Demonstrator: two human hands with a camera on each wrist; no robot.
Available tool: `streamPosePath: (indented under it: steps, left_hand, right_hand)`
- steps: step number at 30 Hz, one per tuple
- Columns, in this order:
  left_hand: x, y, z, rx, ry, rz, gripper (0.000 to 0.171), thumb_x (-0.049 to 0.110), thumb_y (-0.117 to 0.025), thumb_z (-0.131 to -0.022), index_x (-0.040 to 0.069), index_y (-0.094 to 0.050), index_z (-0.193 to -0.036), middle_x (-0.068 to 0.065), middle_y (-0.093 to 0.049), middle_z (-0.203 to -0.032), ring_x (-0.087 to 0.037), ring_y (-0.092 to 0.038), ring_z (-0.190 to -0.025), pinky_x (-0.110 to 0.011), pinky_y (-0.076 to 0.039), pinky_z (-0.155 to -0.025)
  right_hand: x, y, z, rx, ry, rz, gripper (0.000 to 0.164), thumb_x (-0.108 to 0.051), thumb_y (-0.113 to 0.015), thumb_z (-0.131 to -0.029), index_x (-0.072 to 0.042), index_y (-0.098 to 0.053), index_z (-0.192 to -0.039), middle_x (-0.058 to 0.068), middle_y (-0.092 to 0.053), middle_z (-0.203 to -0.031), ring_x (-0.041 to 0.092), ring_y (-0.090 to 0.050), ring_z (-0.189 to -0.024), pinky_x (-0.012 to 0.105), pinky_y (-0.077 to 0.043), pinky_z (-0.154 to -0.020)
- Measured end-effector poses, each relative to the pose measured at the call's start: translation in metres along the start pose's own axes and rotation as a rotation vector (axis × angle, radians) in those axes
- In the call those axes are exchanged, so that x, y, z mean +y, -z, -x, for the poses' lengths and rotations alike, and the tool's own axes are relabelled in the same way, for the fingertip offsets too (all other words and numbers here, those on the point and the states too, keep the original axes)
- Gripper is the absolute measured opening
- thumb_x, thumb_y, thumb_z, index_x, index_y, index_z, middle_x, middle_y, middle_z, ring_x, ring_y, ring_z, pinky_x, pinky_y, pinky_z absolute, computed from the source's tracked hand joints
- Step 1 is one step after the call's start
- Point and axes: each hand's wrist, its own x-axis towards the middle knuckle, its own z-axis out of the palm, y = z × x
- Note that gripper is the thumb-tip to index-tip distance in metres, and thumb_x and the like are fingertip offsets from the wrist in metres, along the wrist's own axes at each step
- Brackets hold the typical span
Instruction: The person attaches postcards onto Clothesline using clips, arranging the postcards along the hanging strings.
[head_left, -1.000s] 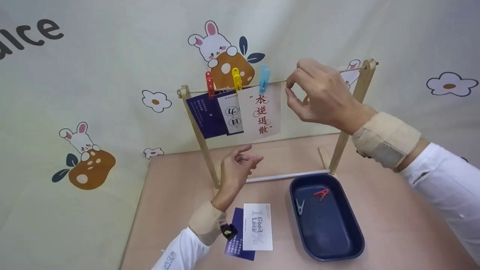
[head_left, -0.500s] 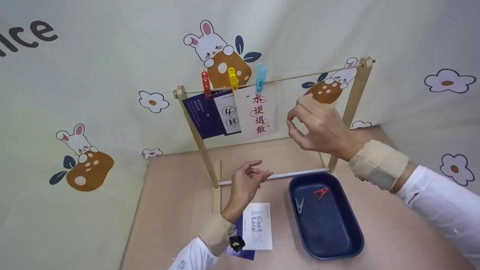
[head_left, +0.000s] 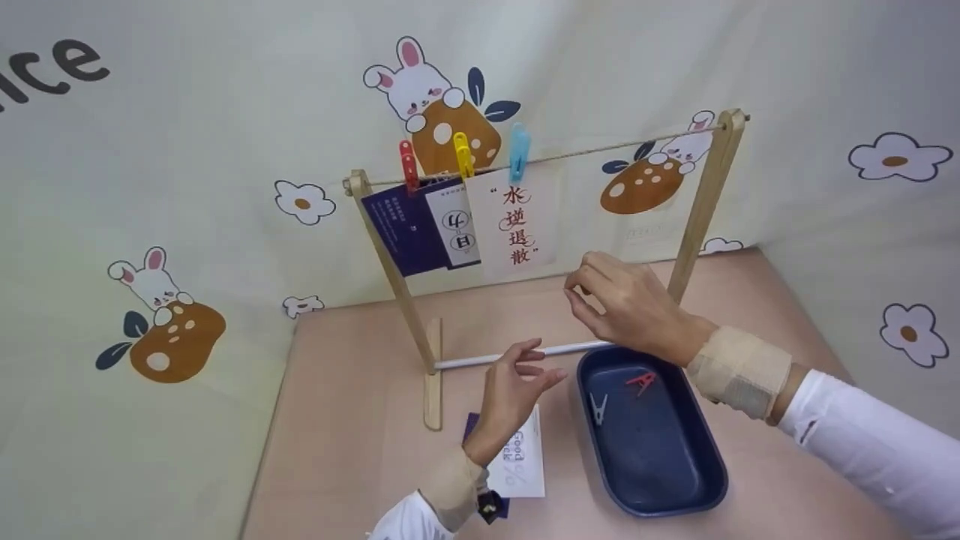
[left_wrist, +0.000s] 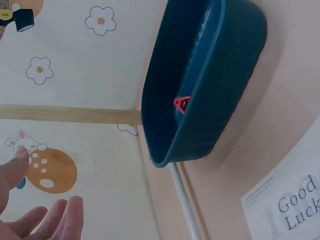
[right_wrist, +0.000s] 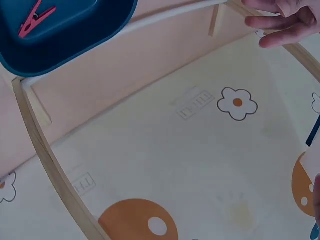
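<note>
Cards (head_left: 457,225) hang above and left of the fingers; I see the right hand (head_left: 636,304) lower than a second ago, loosely curved, holding nothing; the left hand (head_left: 514,388), relaxed, is also empty.

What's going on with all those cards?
A person's left hand and right hand hover near a wooden rack, apparently holding nothing. Three cards hang from its string under red, yellow and blue clips. Two more cards lie on the table; two other clips sit in the dark blue tray.
</note>
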Motion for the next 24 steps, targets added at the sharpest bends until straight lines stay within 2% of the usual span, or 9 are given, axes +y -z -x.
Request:
streamPosePath:
  steps: [4, 9, 15, 18, 21, 24]
  left_hand:
    - [-0.005, -0.010, 0.004, -0.029, 0.031, -0.036, 0.064, 0.032, -0.080, -0.068, 0.012, -0.055, -0.124, -0.005, -0.065, -0.112, -0.021, -0.065, -0.093, -0.025, -0.054, -0.070]
    - [-0.012, -0.025, 0.007, -0.071, 0.066, -0.072, 0.072, 0.025, -0.081, -0.068, 0.010, -0.048, -0.131, -0.011, -0.056, -0.123, -0.027, -0.060, -0.103, -0.030, -0.054, -0.076]
    - [-0.024, -0.040, 0.015, -0.144, 0.117, -0.067, 0.079, 0.029, -0.079, -0.070, 0.011, -0.040, -0.137, -0.015, -0.048, -0.131, -0.030, -0.054, -0.111, -0.034, -0.052, -0.083]
    - [-0.029, -0.045, 0.019, -0.151, 0.122, -0.046, 0.080, 0.030, -0.079, -0.070, 0.010, -0.040, -0.137, -0.016, -0.048, -0.131, -0.031, -0.054, -0.112, -0.035, -0.051, -0.085]
    - [-0.033, -0.047, 0.022, -0.137, 0.122, -0.017, 0.080, 0.031, -0.078, -0.070, 0.008, -0.040, -0.137, -0.015, -0.048, -0.132, -0.031, -0.054, -0.112, -0.037, -0.051, -0.085]
    - [-0.037, -0.049, 0.022, -0.122, 0.124, 0.015, 0.081, 0.032, -0.078, -0.070, 0.007, -0.039, -0.137, -0.015, -0.046, -0.134, -0.032, -0.054, -0.113, -0.036, -0.052, -0.084]
  right_hand:
    - [-0.004, -0.010, 0.013, -0.018, -0.074, -0.011, 0.006, -0.013, -0.058, -0.084, -0.008, -0.061, -0.084, 0.003, -0.055, -0.075, 0.012, -0.055, -0.066, 0.026, -0.046, -0.048]
    - [-0.008, -0.024, 0.032, -0.035, -0.178, 0.020, 0.006, -0.013, -0.063, -0.081, -0.009, -0.061, -0.085, 0.003, -0.055, -0.079, 0.014, -0.055, -0.072, 0.028, -0.047, -0.049]
    - [-0.010, -0.037, 0.057, -0.079, -0.338, 0.060, 0.006, -0.015, -0.062, -0.083, -0.012, -0.061, -0.088, 0.001, -0.055, -0.083, 0.015, -0.055, -0.075, 0.033, -0.043, -0.062]
    - [-0.012, -0.043, 0.069, -0.113, -0.397, 0.080, 0.008, -0.015, -0.063, -0.083, -0.012, -0.061, -0.090, 0.001, -0.056, -0.084, 0.014, -0.054, -0.073, 0.030, -0.044, -0.062]
    - [-0.014, -0.047, 0.078, -0.155, -0.472, 0.081, 0.011, -0.013, -0.064, -0.082, -0.012, -0.061, -0.092, 0.002, -0.056, -0.086, 0.014, -0.055, -0.072, 0.027, -0.046, -0.054]
    - [-0.015, -0.050, 0.085, -0.201, -0.562, 0.058, 0.012, -0.012, -0.065, -0.081, -0.010, -0.061, -0.093, 0.004, -0.056, -0.088, 0.016, -0.057, -0.073, 0.029, -0.048, -0.055]
